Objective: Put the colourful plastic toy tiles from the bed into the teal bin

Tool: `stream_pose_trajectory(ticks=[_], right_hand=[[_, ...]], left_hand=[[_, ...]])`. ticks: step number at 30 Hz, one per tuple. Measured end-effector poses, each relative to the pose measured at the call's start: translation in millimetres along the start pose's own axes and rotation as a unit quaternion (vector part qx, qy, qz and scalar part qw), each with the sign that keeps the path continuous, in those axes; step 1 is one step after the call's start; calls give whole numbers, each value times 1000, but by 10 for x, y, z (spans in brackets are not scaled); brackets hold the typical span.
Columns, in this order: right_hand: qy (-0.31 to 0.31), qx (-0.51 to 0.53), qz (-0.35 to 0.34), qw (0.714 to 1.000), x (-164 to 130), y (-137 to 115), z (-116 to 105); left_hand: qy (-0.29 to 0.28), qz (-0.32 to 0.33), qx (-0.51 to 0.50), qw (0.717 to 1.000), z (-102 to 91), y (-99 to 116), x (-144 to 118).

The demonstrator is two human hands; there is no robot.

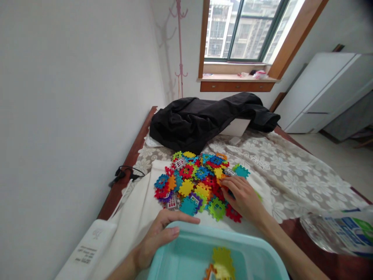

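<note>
At the near edge of a desk covered with a floral lace cloth [294,171], the left hand [159,237] rests on the far-left rim of a light blue plastic basin [186,252], its fingers curled over that rim and its thumb along the outside. Inside the basin lie a yellow-green and an orange interlocking tile [222,262]. Beyond the basin, about mid-desk, sits a pile of bright plastic interlocking tiles [195,182] on a white cloth [140,202]. The right hand [243,198] lies on the pile's right side, fingers loosely bent onto the tiles; whether it grips one cannot be told. A black jacket [204,118] lies at the far edge. A clear plastic bottle [340,233] lies at the near right corner.
</note>
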State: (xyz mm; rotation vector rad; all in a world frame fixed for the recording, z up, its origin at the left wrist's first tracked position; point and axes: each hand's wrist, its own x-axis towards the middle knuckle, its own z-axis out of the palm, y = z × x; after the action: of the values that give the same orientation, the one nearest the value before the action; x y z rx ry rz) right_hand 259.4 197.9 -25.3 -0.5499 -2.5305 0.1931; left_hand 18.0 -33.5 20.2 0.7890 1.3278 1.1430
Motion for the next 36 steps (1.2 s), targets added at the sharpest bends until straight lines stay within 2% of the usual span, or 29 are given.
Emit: stream_pose_trajectory(ticks=[5, 7, 9, 11, 12, 15, 17, 18, 19, 20, 21, 23, 25, 27, 28, 30, 32, 34, 36], right_hand=[[67, 91, 8, 994, -52, -3, -3], [89, 157, 51, 982, -66, -16, 9], [104, 244, 120, 957, -66, -35, 21], [121, 351, 192, 908, -53, -65, 17], [133, 410, 221, 875, -43, -85, 5], [158, 590, 257, 749, -21, -180, -91], [134, 695, 235, 666, -25, -267, -200], [102, 740, 207, 632, -34, -311, -263], [57, 774, 169, 607, -43, -354, -327], [3, 792, 128, 597, -52, -392, -389], [-55, 791, 88, 603, -57, -422, -444], [-140, 747, 35, 649, -53, -452, -521], [-130, 678, 34, 723, -29, -431, -542], [-68, 570, 65, 816, 5, -362, -513], [-52, 492, 79, 866, 22, -317, -488], [-72, 305, 82, 946, 46, -232, -428], [-124, 149, 60, 979, 48, -185, -362], [-158, 55, 47, 985, 27, -190, -294], [-169, 9, 47, 984, -2, -230, -232]], left_hand=[[1, -6, -12, 1000, 18, 24, -6], [3, -4, -14, 1000, 26, 40, -12], [8, 0, -8, 1000, 33, 54, -18], [13, 2, 0, 1000, 38, 62, -22], [13, 2, 3, 1000, 39, 64, -22], [8, -4, -1, 1000, 39, 64, -21], [7, -5, 0, 1000, 39, 69, -20], [8, -5, 2, 1000, 40, 75, -21], [9, -6, 7, 1000, 41, 82, -22], [11, -6, 13, 1000, 42, 90, -24], [13, -7, 18, 1000, 42, 97, -25], [17, -4, 26, 999, 42, 104, -28], [19, 2, 29, 999, 36, 95, -29], [11, 1, 24, 1000, 22, 70, -27], [5, 0, 22, 1000, 12, 53, -24], [-5, -3, 21, 1000, -7, 19, -19], [-10, -3, 21, 1000, -22, -3, -14], [-14, 0, 22, 1000, -27, -3, -14], [-12, 3, 30, 999, -22, 20, -19]])
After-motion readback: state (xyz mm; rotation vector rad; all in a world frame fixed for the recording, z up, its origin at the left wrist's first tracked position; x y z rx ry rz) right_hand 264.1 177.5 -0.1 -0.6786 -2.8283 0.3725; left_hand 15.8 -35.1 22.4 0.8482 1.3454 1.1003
